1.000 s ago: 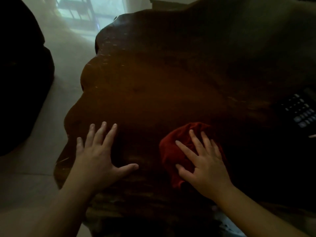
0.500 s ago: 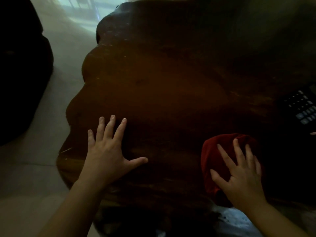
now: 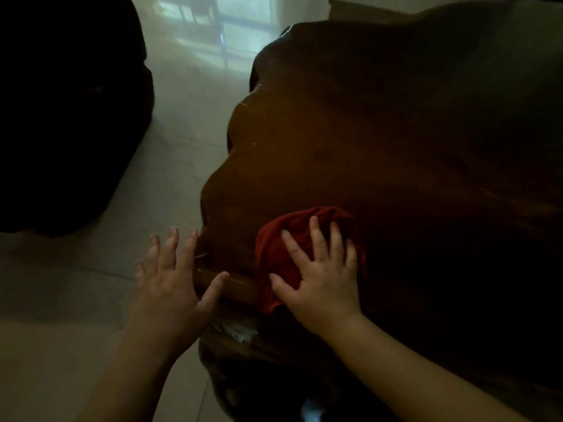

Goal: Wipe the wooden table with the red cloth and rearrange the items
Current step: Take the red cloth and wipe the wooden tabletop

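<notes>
A dark wooden table (image 3: pixel 350 141) with a wavy, irregular edge fills the right side of the view. The red cloth (image 3: pixel 286 239) lies bunched on the table near its front left edge. My right hand (image 3: pixel 323 278) presses flat on the cloth with fingers spread. My left hand (image 3: pixel 173 278) is spread open at the table's left rim, its thumb resting on the edge and its fingers out over the floor.
Pale tiled floor (image 3: pixel 170 166) lies to the left of the table. A large dark seat or cushion (image 3: pixel 61 111) stands at the far left. A bright window or door (image 3: pixel 219 22) shows at the top. The table's right part is in deep shadow.
My right hand has slid the red cloth leftward to the front left edge. The view has swung left, so the dark keypad device on the right is out of sight. My left hand now sits at the rim.
</notes>
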Demonstrator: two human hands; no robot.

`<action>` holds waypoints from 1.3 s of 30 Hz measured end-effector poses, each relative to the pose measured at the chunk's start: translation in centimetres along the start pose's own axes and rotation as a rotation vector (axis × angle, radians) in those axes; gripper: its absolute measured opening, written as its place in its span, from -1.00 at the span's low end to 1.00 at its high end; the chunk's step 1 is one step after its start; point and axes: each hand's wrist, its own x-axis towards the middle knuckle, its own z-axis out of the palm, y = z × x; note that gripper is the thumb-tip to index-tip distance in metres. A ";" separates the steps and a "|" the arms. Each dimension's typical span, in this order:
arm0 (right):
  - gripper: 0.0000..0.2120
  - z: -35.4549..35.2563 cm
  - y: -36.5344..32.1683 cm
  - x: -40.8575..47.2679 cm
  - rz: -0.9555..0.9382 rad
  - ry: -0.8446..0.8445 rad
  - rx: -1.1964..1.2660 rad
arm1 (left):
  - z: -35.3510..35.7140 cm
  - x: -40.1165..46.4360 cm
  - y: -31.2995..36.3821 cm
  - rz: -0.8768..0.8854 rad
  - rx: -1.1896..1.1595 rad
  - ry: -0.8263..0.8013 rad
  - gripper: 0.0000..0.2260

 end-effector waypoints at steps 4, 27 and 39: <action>-0.25 1.3 -5.2 1.2 -0.158 -0.032 0.020 | -1.1 0.1 -0.8 -0.020 -0.036 -0.005 -0.21; -0.36 -1.6 10.2 -7.3 0.078 -0.074 0.075 | 2.8 2.5 12.5 0.336 0.056 -0.165 -0.20; -0.30 -2.4 14.0 -9.0 0.372 -0.015 0.120 | 5.5 1.9 20.3 0.453 0.119 -0.266 -0.13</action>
